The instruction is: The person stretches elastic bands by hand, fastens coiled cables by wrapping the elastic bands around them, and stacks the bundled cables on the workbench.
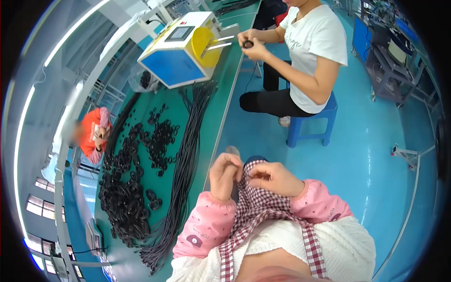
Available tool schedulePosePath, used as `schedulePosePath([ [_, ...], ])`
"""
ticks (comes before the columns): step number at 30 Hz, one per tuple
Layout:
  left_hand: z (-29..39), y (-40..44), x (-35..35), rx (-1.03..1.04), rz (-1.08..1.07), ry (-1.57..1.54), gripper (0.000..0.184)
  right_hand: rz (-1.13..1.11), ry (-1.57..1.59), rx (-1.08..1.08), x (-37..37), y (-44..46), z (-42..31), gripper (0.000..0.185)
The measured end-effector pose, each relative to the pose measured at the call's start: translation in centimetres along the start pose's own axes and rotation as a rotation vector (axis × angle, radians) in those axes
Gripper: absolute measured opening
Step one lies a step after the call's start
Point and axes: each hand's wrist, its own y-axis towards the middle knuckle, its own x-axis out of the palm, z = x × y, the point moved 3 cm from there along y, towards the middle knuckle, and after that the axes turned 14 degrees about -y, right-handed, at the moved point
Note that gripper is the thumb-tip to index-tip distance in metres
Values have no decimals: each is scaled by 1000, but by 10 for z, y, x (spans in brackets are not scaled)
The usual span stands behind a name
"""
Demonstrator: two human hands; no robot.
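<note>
My left hand (225,175) is held over my lap, its fingers curled together in a pinch. Opposite it, my right hand (276,179) is also closed, thumb and fingers drawn together. A small gap separates the two hands, and whatever lies in the fingers, if anything, is too small to make out. Below them spreads a checked apron (263,202). Nearest my left hand, on the green table (206,136), lies a long bundle of black cables (185,155). Beyond the bundle is a big pile of coiled black cables (123,197), with a smaller heap (161,141) of black coils beside it.
A blue, white and yellow machine (181,49) with two metal prongs stands farther along the table. A co-worker in a white shirt (314,37) sits on a blue stool (311,123), holding a black coil (247,44). Across the table is a person in orange (91,134).
</note>
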Motion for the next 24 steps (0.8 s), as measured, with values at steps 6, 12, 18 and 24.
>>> schedulePosePath([
  [6, -9, 15, 30, -266, -271, 268, 12, -98, 560, 62, -59, -12, 18, 11],
  [12, -12, 28, 32, -333, -306, 50, 15, 36, 524, -154, -61, -10, -12, 11],
  [18, -2, 21, 20, -321, -226, -81, 18, 171, 219, 48, -26, -14, -17, 10],
  [24, 14, -9, -20, -216, -157, -91, 15, 908, -789, -160, -10, 15, -29, 21],
])
